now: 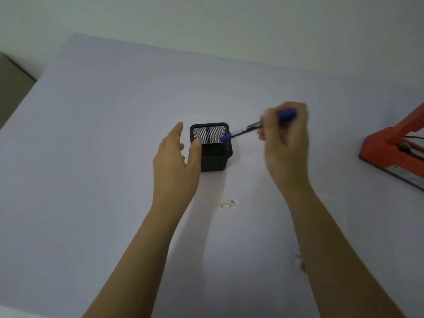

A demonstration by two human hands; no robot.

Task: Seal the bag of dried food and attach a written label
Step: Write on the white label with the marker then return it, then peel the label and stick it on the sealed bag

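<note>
**Stowing the pen at the mesh pen holder (214,157), the label already written.**
The right hand (284,143), fingers curled round the blue pen (247,129), aims its capped end over the holder's open top. The left hand (174,157) is open and straight-fingered, thumb against the holder's left wall. The label (228,204) lies flat on the table (114,134), nearer the person than the holder. A red sealer (390,145) stands far right of it; no bag is in view. Judged next: drop the pen in, then peel up the label, which calls for a fingertip pinch.
</note>
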